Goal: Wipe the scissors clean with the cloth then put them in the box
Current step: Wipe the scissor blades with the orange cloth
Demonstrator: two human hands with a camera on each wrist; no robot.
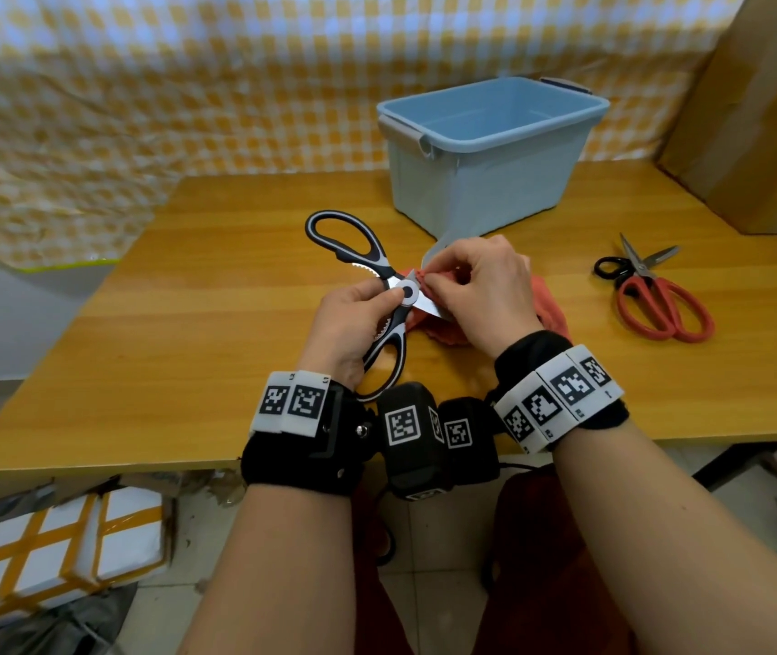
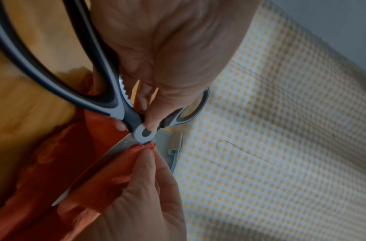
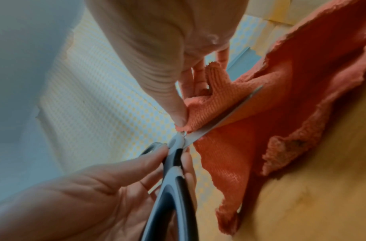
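Observation:
Black-and-grey kitchen scissors are spread wide above the wooden table. My left hand grips them at the pivot and near handle, thumb by the round pivot. My right hand pinches a fold of the orange cloth against one blade close to the pivot. The rest of the cloth lies on the table under that hand. The open blue box stands behind, empty as far as I see.
Red-handled scissors lie on the table at the right, partly over a smaller black-handled pair. A cardboard box stands at the far right. A yellow checked sheet hangs behind the table.

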